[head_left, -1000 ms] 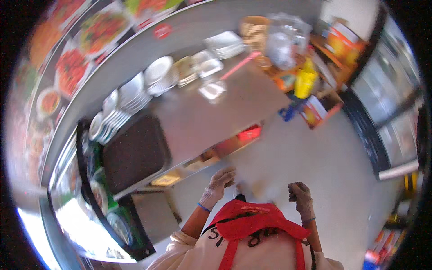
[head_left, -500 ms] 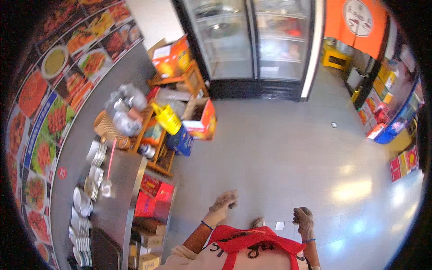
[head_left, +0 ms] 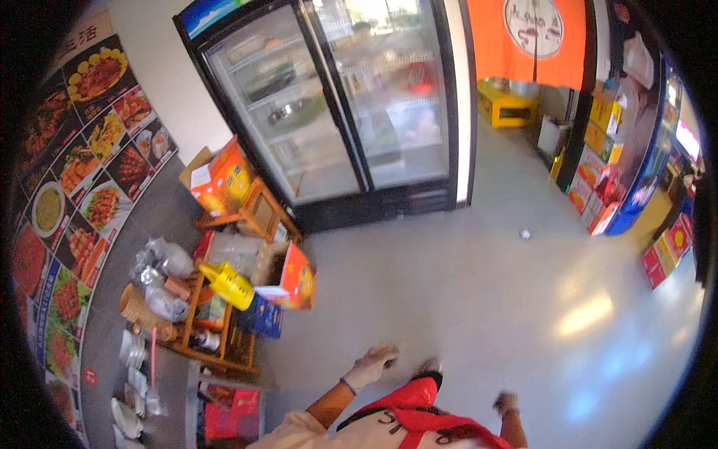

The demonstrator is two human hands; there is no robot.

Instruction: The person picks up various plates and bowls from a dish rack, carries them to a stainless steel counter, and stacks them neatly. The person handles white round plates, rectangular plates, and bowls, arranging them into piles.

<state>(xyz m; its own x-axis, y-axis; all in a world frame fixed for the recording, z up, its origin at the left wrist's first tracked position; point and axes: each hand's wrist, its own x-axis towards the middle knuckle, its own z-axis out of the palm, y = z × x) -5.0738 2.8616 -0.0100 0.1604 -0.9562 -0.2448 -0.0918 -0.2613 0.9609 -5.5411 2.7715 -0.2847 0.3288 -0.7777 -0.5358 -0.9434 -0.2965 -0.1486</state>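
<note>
My left hand (head_left: 372, 364), in a pale glove with a blue band at the wrist, hangs in front of my body over the grey floor. Its fingers are loosely curled, and no object shows in them. My right hand (head_left: 506, 404) is lower and to the right, closed like a fist, somewhat blurred, with nothing visible in it. Both hands are apart from everything around. Between them lies the red apron (head_left: 415, 394) over my light top. The tip of a shoe (head_left: 429, 367) shows just beyond it.
Left stands a wooden rack (head_left: 247, 348) with a yellow bag (head_left: 228, 286), an orange carton (head_left: 288, 277) and plastic-wrapped goods. White dishes (head_left: 127, 417) line the counter. Ahead is a glass-door fridge (head_left: 329, 112); right of it, an orange door curtain (head_left: 531, 41) and stacked boxes (head_left: 594, 183).
The view has tilted up and turned right, so the fridge looks larger and the rack sits lower left. Both hands appear lower in the picture; neither has taken hold of anything visible.
</note>
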